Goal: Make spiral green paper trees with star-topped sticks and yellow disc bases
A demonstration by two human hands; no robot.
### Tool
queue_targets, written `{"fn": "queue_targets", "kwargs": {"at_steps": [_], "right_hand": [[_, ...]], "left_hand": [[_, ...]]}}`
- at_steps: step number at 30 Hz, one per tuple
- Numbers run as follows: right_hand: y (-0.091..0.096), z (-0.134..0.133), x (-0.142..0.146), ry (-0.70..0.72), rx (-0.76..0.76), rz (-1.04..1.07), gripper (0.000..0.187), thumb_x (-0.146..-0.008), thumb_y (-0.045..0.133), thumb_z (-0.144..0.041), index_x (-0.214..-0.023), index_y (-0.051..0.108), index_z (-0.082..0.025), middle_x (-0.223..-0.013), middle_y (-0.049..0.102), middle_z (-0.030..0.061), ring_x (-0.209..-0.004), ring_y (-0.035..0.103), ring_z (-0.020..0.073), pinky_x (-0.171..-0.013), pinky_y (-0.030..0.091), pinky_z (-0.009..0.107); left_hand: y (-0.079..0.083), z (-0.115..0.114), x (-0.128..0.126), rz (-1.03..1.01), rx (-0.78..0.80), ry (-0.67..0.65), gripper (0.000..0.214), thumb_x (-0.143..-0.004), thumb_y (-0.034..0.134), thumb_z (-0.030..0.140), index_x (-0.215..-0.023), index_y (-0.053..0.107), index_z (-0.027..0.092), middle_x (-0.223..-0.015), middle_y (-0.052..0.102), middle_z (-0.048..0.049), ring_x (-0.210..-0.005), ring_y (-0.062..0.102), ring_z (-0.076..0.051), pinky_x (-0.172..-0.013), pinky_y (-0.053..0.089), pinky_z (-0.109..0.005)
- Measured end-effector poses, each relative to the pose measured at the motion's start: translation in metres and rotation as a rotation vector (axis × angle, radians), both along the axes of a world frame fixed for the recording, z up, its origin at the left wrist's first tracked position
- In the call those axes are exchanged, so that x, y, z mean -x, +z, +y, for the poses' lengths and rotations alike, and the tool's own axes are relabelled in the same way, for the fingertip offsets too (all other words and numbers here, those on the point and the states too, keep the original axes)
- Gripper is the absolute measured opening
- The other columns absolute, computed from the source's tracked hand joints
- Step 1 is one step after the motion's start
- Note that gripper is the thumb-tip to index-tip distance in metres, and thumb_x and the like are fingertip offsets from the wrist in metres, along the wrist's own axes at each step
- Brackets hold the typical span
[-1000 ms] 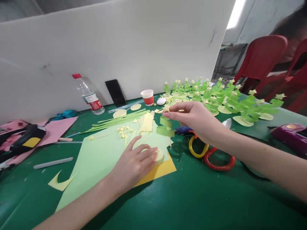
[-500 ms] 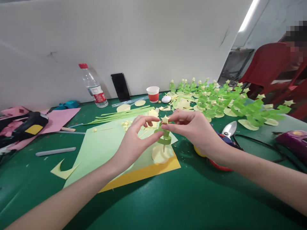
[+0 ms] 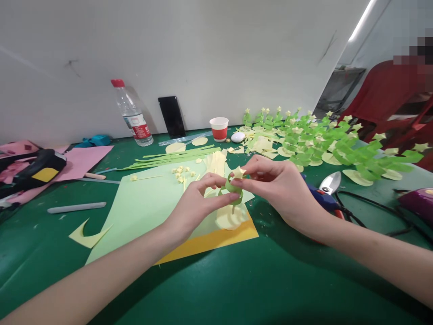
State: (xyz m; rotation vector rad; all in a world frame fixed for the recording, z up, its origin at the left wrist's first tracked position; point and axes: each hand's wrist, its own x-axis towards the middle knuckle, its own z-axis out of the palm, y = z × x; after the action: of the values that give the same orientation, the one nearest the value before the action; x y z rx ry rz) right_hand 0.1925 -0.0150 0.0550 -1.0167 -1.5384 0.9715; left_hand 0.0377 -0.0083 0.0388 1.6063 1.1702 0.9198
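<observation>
A small paper tree stands at the middle of the view: a pale yellow star [image 3: 239,173] on top, a curled green paper strip [image 3: 234,197] wound about a thin stick, and a round pale yellow base [image 3: 227,219]. My right hand [image 3: 282,187] is closed, thumb and fingers pinching the star. The thumb and index finger of my left hand [image 3: 192,203] press on the curled green strip just below it. Beneath lie a light green sheet [image 3: 142,198] and an orange-yellow sheet [image 3: 203,248].
Many finished paper trees [image 3: 314,140] crowd the back right. Scissors [image 3: 329,184] and a blue-handled tool with a black cord lie beside my right arm. A bottle [image 3: 137,122], phone [image 3: 172,116], paper cup [image 3: 219,129] and green strips [image 3: 172,157] line the back.
My left thumb and index finger have come in onto the green strip, pressing its curls closer together. My right hand stays at the star. The whole view has shifted slightly.
</observation>
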Motion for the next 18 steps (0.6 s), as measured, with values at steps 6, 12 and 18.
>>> {"fn": "queue_targets", "kwargs": {"at_steps": [6, 12, 18], "right_hand": [[-0.0031, -0.0005, 0.0009, -0.014, -0.009, 0.0, 0.025, -0.061, 0.073, -0.038, -0.06, 0.061, -0.016, -0.059, 0.045, -0.0016, -0.054, 0.036, 0.0079, -0.046, 0.028, 0.023], [-0.0022, -0.0008, -0.0002, 0.004, -0.002, 0.006, 0.024, -0.061, 0.073, -0.037, -0.066, 0.062, -0.016, -0.062, 0.045, -0.0012, -0.055, 0.039, 0.0087, -0.048, 0.032, 0.023], [0.0006, -0.0021, 0.0003, -0.02, 0.02, -0.02, 0.026, -0.061, 0.071, -0.039, -0.061, 0.057, -0.017, -0.062, 0.044, -0.0013, -0.057, 0.038, 0.009, -0.049, 0.032, 0.023]], "left_hand": [[-0.0056, -0.0028, -0.0023, -0.1, 0.006, 0.042, 0.009, -0.066, 0.067, 0.032, -0.062, 0.066, 0.024, -0.075, 0.055, -0.0005, -0.078, 0.055, -0.019, -0.072, 0.046, -0.036], [-0.0058, -0.003, -0.0022, -0.162, 0.01, 0.058, 0.005, -0.068, 0.067, 0.031, -0.067, 0.07, 0.027, -0.082, 0.062, -0.0017, -0.082, 0.058, -0.019, -0.072, 0.047, -0.035], [-0.0046, -0.0045, -0.0014, -0.099, -0.022, 0.089, 0.013, -0.067, 0.066, 0.036, -0.063, 0.068, 0.024, -0.075, 0.056, -0.0003, -0.076, 0.056, -0.018, -0.069, 0.047, -0.034]]}}
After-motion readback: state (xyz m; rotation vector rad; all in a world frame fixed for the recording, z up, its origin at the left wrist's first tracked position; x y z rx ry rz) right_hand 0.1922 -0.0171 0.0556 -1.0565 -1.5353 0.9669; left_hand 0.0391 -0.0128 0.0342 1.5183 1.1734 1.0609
